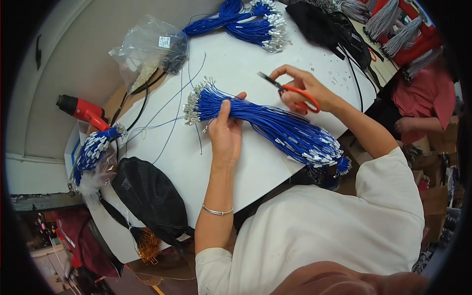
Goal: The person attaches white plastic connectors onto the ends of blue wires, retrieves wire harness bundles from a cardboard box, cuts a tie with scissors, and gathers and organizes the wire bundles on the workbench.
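Note:
A thick bundle of blue wires [265,118] lies slantwise over the white table [221,182], with white and silver connectors at its left end and white tags toward its right end, which reaches past the table's front edge. My left hand [226,129] is wrapped round the bundle near the left connectors, thumb on top. Above the bundle, my right hand [307,91] holds scissors [302,96] with orange handles, their dark blades pointing up and left, apart from the wires.
More blue wire bundles [250,30] lie at the back, beside a clear plastic bag [147,44]. At left are a red heat gun [86,110] and a black mesh bag [150,194]. Loose wires [172,118] cross the table. Another person [425,98] is at the right.

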Motion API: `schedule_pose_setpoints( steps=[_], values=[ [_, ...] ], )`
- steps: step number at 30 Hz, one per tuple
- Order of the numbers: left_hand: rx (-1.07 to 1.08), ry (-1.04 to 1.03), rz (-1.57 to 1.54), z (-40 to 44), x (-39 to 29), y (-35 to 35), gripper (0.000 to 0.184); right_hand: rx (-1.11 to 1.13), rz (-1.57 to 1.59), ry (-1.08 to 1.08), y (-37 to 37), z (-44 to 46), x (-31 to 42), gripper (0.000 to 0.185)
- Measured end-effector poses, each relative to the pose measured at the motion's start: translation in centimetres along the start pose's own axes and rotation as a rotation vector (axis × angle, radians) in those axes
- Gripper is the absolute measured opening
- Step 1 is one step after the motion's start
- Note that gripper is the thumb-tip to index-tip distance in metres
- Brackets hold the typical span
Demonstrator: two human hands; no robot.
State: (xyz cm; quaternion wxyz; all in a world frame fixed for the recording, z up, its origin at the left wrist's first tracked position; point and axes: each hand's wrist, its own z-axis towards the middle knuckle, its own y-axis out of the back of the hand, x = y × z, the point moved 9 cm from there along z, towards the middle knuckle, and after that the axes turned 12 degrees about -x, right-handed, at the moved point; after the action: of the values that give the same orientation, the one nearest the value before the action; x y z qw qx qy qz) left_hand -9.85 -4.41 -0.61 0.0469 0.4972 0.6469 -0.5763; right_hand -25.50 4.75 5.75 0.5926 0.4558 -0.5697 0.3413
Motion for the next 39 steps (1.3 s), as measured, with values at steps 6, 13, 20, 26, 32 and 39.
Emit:
schedule_pose_setpoints(
  steps=[6, 13, 20, 26, 32, 39],
  values=[
    [0.067, -0.204, 0.102, -1.3, -1.5, -0.8, 0.021, -0.333, -0.899, 0.326, 5.9, 1.4, -0.5, 0.039],
    [0.064, -0.326, 0.198, -1.8, -2.7, -1.9, 0.024, -0.401, -1.485, 0.321, 6.9, 2.5, -1.0, 0.037],
    [-0.207, -0.349, 0.567, 1.1, -6.0, 0.0, 0.018, -0.626, -1.242, 0.683, 6.3, 4.5, 3.5, 0.039],
    [-0.348, -0.263, 1.624, 0.9, -9.6, -1.1, 0.036, -0.586, -1.319, 0.581, 4.3, 15.9, 5.0, 0.040],
    [-0.246, -0.595, 1.742, 4.2, -12.8, -5.8, 0.039, -0.391, -1.442, 0.389, 0.9, 22.7, 2.7, 0.036],
    [-0.024, -0.314, 1.054, 15.8, -9.2, -8.6, 0.023, -0.379, -1.256, 0.393, 4.1, 25.7, 0.9, 0.028]
  ],
)
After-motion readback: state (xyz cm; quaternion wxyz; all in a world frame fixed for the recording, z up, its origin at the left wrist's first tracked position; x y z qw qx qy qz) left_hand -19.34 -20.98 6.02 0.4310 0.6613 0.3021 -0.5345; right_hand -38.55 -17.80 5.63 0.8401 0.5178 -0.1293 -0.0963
